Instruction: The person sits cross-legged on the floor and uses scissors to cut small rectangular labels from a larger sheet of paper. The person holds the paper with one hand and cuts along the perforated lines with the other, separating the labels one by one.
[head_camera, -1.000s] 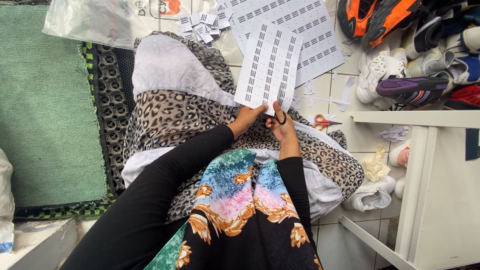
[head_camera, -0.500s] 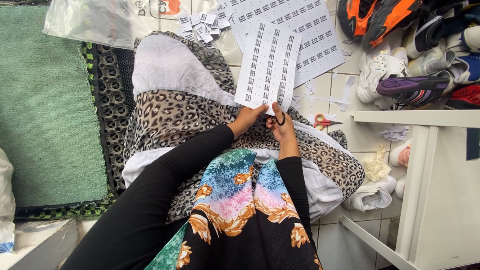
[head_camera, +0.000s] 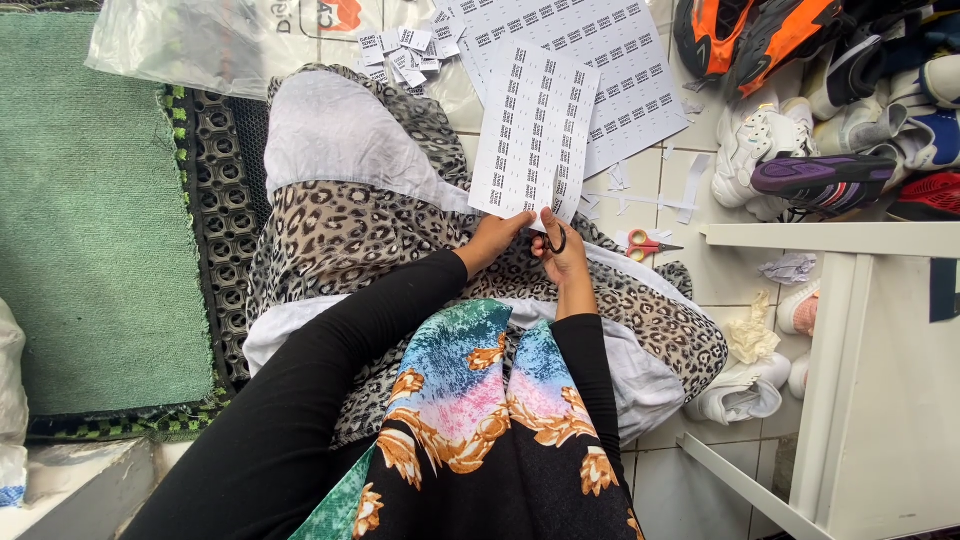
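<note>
While seated on tiled floor (head_camera: 740, 280) | green mat (head_camera: 90, 210) left, shoes (head_camera: 800, 150) right

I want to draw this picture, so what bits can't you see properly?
All from the head view:
- Scissors: blades hidden behind the label sheet and the right hand; only the dark handles show.
- Left hand: fingertips tucked under the sheet's bottom edge.
- Print on the sheet: too small to tell.
- Shoes: pile cut off by the top and right edges.
- Plastic bag: cut off by the top edge.
</note>
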